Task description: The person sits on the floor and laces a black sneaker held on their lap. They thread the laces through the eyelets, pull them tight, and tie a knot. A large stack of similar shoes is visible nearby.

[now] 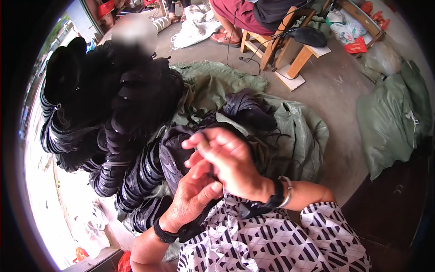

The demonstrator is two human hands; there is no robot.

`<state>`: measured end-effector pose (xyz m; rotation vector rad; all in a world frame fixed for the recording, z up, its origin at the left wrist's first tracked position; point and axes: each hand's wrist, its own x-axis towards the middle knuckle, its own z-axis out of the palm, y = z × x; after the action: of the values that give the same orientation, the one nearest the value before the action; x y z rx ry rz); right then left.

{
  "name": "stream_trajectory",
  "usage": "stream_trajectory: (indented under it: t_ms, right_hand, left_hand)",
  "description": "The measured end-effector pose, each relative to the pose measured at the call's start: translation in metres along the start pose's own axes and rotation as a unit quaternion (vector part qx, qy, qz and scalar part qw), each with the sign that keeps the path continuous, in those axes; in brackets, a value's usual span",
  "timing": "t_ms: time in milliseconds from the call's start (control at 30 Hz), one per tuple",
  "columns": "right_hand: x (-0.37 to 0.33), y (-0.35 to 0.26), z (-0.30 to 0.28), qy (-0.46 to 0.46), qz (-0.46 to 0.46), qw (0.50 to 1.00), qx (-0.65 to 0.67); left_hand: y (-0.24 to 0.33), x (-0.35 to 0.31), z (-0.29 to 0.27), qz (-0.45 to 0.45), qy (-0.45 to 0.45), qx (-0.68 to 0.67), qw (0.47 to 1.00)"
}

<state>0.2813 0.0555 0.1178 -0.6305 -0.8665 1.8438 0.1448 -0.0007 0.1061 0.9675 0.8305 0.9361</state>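
My two hands are close together above my lap, over dark fabric pieces. My right hand point(233, 161) crosses above the left, its thumb and fingertips drawn together and slightly blurred. Anything small between them is too unclear to name. Below it, my left hand point(192, 197) has bent fingers, partly hidden behind the right. What they hold, if anything, does not show. Just beyond is a dark grey patterned fabric piece point(171, 156), shaped like a shoe upper. More dark uppers point(247, 109) lie loose farther off on a green woven sheet point(301, 131).
Tall stacks of nested black uppers point(136, 104) rise at the left. A person in dark red shorts point(235, 13) sits beyond, near a wooden stool point(258, 47) with cables. Green sacks point(385, 122) stand at the right, beside a dark brown surface point(385, 204).
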Motion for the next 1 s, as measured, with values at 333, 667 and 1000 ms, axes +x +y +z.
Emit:
stream_trajectory:
  t_ms: [333, 667, 1000]
  right_hand:
    - [0.005, -0.023, -0.084, -0.04, -0.092, 0.929, -0.356]
    - [0.007, -0.027, -0.129, -0.101, -0.026, 0.718, -0.688]
    - [0.024, -0.007, -0.087, -0.178, -0.126, 0.704, -0.675]
  left_hand:
    - [-0.015, -0.024, -0.04, -0.115, 0.033, 0.161, 0.98]
    - [-0.015, -0.032, -0.055, 0.129, 0.05, 0.497, 0.857]
    - [-0.024, -0.034, -0.051, -0.009, 0.111, 0.427, 0.897]
